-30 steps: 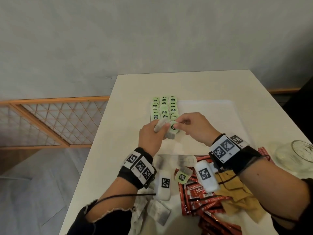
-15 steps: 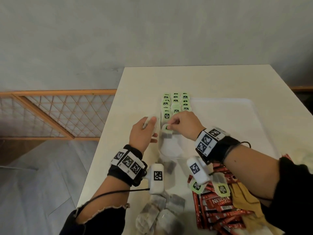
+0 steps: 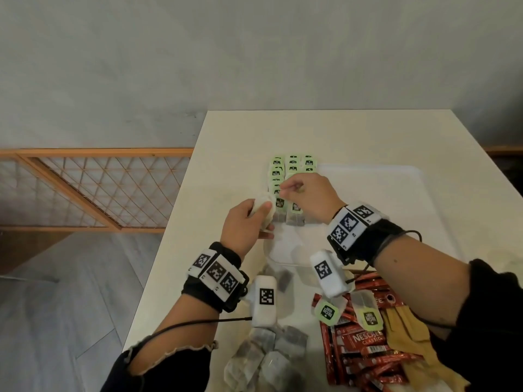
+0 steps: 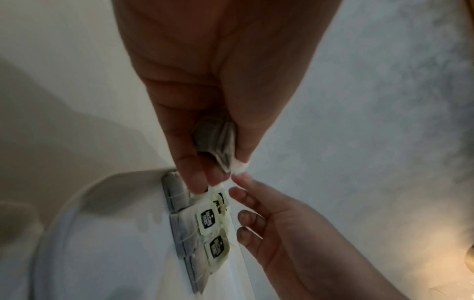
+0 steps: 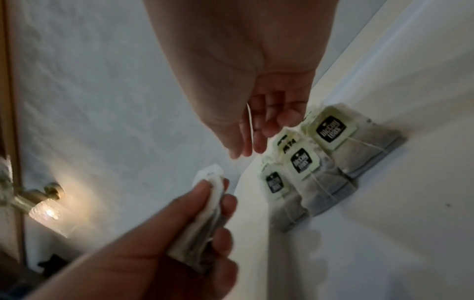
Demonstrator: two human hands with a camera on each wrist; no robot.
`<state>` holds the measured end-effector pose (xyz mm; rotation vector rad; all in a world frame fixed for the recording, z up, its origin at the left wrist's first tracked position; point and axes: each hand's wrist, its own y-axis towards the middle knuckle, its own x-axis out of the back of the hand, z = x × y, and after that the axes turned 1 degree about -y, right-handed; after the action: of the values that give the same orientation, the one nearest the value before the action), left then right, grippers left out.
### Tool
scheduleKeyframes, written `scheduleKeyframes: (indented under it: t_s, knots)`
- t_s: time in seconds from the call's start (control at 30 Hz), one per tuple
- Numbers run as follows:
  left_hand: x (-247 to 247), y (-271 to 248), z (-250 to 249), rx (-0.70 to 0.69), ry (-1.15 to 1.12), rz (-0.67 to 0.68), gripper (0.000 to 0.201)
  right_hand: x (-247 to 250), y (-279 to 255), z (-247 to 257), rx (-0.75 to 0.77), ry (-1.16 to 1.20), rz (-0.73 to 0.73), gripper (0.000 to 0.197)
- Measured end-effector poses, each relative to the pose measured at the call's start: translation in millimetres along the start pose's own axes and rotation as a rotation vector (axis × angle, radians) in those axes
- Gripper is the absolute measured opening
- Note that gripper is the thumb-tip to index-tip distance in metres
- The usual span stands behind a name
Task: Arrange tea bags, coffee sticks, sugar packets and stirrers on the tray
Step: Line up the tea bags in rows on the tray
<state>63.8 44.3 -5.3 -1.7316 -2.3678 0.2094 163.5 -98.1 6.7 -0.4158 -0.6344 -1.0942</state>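
Rows of tea bags (image 3: 293, 165) with green tags stand along the left side of the white tray (image 3: 396, 199); the nearest ones (image 5: 302, 162) lean on each other. My left hand (image 3: 249, 222) grips a small stack of tea bags (image 3: 264, 206) just left of the rows, seen pinched between thumb and fingers (image 4: 218, 142). My right hand (image 3: 283, 190) hovers over the front of the rows. Its fingertips (image 4: 239, 178) reach the white corner of the held stack. Its fingers are loosely bent, and a thin thread (image 5: 249, 117) runs across them.
Loose tea bags (image 3: 266, 355) lie heaped at the near edge. Red coffee sticks (image 3: 365, 352) carry two tagged tea bags (image 3: 328, 312), with brown packets (image 3: 410, 335) beside them. The table's left edge (image 3: 181, 222) is close to my left hand. A wooden lattice rail (image 3: 99, 190) stands beyond.
My right hand set a tagged tea bag at the front of the rows, let it go and moved back to the stack in my left hand. The left hand kept its stack.
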Motion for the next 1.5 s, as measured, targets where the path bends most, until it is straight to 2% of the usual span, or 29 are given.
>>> scheduleKeyframes:
  t_s: [0.17, 0.3, 0.5, 0.57, 0.63, 0.77, 0.87, 0.93, 1.1, 1.2, 1.27, 1.37, 1.43, 1.5]
  knots:
    - [-13.1, -10.5, -6.6, -0.031, 0.008, 0.099, 0.022, 13.8, -26.0, 11.1, -0.033, 0.197, 0.044, 0.023]
    - [-22.2, -22.2, -11.7, -0.041, 0.023, 0.178, 0.017, 19.8, -43.2, 5.0, -0.008, 0.193, 0.035, 0.011]
    - [-30.3, -40.9, -10.3, 0.02, 0.116, 0.281, 0.014, 36.3, -68.3, -4.7, -0.063, 0.189, -0.061, 0.012]
    - [-30.7, -45.6, -8.8, 0.038, 0.161, 0.266, 0.013, 40.8, -76.1, -7.2, -0.087, 0.184, -0.093, 0.012]
    - [-31.5, -47.8, -7.6, 0.025, 0.176, 0.189, 0.013, 45.5, -81.3, -9.3, -0.117, 0.17, -0.146, 0.012]
    - [-39.9, -48.4, -11.0, -0.143, 0.29, -0.009, 0.023, 47.6, -90.9, -8.7, -0.169, 0.113, -0.161, 0.019]
    - [-54.8, -54.8, -17.9, -0.26, 0.417, 0.034, 0.031, 44.2, -99.7, -0.9, -0.189, 0.151, -0.107, 0.018]
    - [-63.6, -58.1, -19.2, -0.288, 0.385, 0.058, 0.033, 45.5, -102.3, 1.9, -0.19, 0.206, -0.106, 0.017]
    - [-69.7, -60.1, -18.7, -0.235, 0.21, 0.109, 0.033, 53.0, -105.3, 0.0, -0.194, 0.342, -0.123, 0.022]
    - [-68.4, -53.7, -15.9, -0.21, 0.154, 0.065, 0.029, 55.1, -107.5, -1.1, -0.169, 0.461, -0.101, 0.014]
    - [-67.3, -49.3, -14.7, -0.151, 0.107, 0.057, 0.027, 56.9, -106.2, -6.0, -0.134, 0.374, -0.104, 0.012]
    - [-65.6, -46.9, -15.3, -0.052, 0.009, 0.159, 0.016, 57.1, -101.8, -13.6, -0.088, 0.224, -0.08, 0.009]
    - [-62.9, -44.8, -13.7, -0.004, -0.014, 0.211, 0.018, 55.3, -98.7, -18.9, -0.106, 0.171, -0.058, 0.008]
    - [-57.0, -40.6, -9.4, 0.017, 0.005, 0.175, 0.016, 52.0, -95.4, -26.9, -0.164, 0.107, 0.017, 0.01]
